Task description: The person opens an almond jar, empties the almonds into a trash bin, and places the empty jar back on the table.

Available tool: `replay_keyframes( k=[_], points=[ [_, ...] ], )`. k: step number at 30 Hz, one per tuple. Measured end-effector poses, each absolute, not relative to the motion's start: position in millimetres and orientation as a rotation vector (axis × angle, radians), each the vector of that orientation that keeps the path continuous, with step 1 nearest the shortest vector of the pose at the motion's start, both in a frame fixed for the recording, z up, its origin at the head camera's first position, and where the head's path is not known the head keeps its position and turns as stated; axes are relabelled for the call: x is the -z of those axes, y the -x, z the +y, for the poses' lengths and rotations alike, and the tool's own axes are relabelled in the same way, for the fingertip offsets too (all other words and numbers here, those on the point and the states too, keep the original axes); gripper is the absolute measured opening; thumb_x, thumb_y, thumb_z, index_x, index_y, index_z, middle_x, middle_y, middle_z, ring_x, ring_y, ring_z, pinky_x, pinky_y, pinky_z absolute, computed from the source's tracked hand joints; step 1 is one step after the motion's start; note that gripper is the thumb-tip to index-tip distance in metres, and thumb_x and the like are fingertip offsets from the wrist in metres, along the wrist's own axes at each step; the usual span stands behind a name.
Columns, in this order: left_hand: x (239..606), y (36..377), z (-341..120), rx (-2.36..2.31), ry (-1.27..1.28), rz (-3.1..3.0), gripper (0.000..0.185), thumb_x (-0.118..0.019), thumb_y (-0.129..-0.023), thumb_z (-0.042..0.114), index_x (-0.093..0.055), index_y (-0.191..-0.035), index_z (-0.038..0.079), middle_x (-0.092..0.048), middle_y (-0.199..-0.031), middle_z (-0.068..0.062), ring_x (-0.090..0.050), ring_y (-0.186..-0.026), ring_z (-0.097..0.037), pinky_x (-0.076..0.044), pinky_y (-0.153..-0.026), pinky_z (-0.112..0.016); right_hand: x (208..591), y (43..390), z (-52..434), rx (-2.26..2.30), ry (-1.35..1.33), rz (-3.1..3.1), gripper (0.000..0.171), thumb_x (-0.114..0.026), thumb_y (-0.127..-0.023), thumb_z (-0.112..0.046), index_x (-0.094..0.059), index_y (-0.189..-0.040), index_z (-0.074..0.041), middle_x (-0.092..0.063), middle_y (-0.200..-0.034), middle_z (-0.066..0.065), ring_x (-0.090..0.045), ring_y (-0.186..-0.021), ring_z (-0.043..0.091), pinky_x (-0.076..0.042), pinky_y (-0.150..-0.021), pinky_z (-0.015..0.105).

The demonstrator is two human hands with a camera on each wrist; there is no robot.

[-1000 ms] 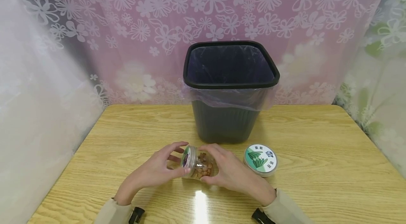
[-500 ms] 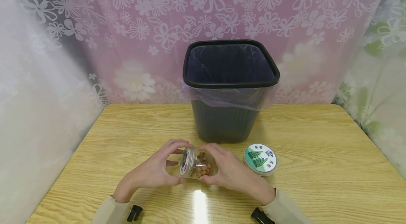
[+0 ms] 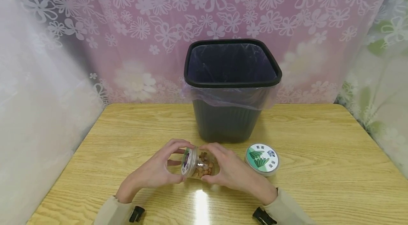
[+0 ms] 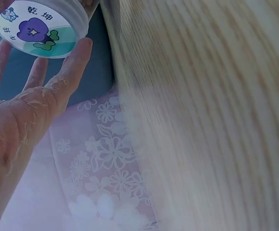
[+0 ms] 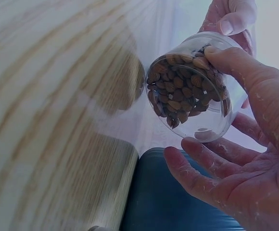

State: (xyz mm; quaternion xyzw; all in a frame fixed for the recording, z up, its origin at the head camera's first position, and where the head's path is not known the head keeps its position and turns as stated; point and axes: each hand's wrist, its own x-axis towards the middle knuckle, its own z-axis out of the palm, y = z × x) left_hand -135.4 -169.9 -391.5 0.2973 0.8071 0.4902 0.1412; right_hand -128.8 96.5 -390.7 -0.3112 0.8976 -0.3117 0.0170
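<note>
A clear round jar point(image 3: 204, 164) lies on its side close over the table, its base toward the right. Through its wall show brown, almond-like nuts point(image 5: 183, 89). My left hand point(image 3: 154, 170) holds the screw lid point(image 3: 188, 162), thumb low and index finger high on its rim. In the left wrist view, the lid's label point(image 4: 38, 33) carries a purple cartoon flower. My right hand point(image 3: 234, 170) grips the jar's body from the right, thumb on the near side and fingers on the far side.
Just right of my right hand stands a second round container point(image 3: 262, 159) with a green and white lid. A dark bin point(image 3: 227, 122) with a plastic liner rises behind the jar. The wooden table point(image 3: 134, 122) meets a floral curtain point(image 3: 140, 55) at the back.
My left thumb has slid from the lid's face to its lower rim, and the fingers have shifted on it. The lid's label has turned, and the nuts inside have shifted slightly.
</note>
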Motion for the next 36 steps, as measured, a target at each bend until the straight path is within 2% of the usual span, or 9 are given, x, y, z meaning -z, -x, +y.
replay_keyframes(
  k=[8,14,17,25,36],
  points=[
    [390.6,135.9,-168.5,-1.442,-0.828,2.315,0.079,-0.083,-0.079,0.007,-0.049,-0.145,0.035,-0.041,-0.148,0.0,-0.05,-0.134,-0.037,-0.056,-0.101,-0.047,390.4,128.4,97.6,0.965,0.964,2.798,0.074,-0.088,-0.08,-0.031,-0.053,-0.142,-0.014,-0.061,-0.14,0.006,-0.064,-0.126,0.026,-0.055,-0.102,0.046],
    [391.2,136.2,-169.2,-1.424,-0.805,2.333,0.075,-0.083,-0.082,0.016,-0.048,-0.146,0.037,-0.042,-0.148,0.0,-0.053,-0.132,-0.039,-0.057,-0.098,-0.049,389.7,128.3,97.4,0.961,0.969,2.797,0.074,-0.088,-0.08,-0.031,-0.053,-0.142,-0.014,-0.061,-0.14,0.006,-0.063,-0.127,0.026,-0.055,-0.103,0.046],
    [391.8,136.4,-169.7,-1.427,-0.786,2.325,0.075,-0.083,-0.083,0.019,-0.047,-0.147,0.038,-0.042,-0.148,-0.002,-0.054,-0.13,-0.039,-0.059,-0.097,-0.045,389.3,128.2,97.5,0.958,0.956,2.796,0.074,-0.088,-0.08,-0.033,-0.053,-0.143,-0.015,-0.061,-0.141,0.005,-0.063,-0.127,0.025,-0.055,-0.103,0.045],
    [391.4,135.2,-170.5,-1.459,-0.697,2.264,0.074,-0.082,-0.087,0.023,-0.046,-0.151,0.029,-0.042,-0.149,-0.007,-0.053,-0.13,-0.041,-0.06,-0.093,-0.033,388.9,127.6,96.5,0.969,0.966,2.789,0.074,-0.088,-0.079,-0.032,-0.053,-0.142,-0.014,-0.061,-0.14,0.006,-0.063,-0.126,0.026,-0.055,-0.103,0.046],
    [389.8,135.6,-170.4,-1.435,-0.623,2.282,0.073,-0.08,-0.089,0.03,-0.045,-0.153,0.026,-0.043,-0.151,-0.007,-0.059,-0.125,-0.036,-0.06,-0.09,-0.03,388.7,128.3,95.7,0.965,0.958,2.785,0.073,-0.088,-0.079,-0.031,-0.053,-0.142,-0.016,-0.062,-0.138,0.006,-0.064,-0.124,0.024,-0.056,-0.102,0.045]
  ],
)
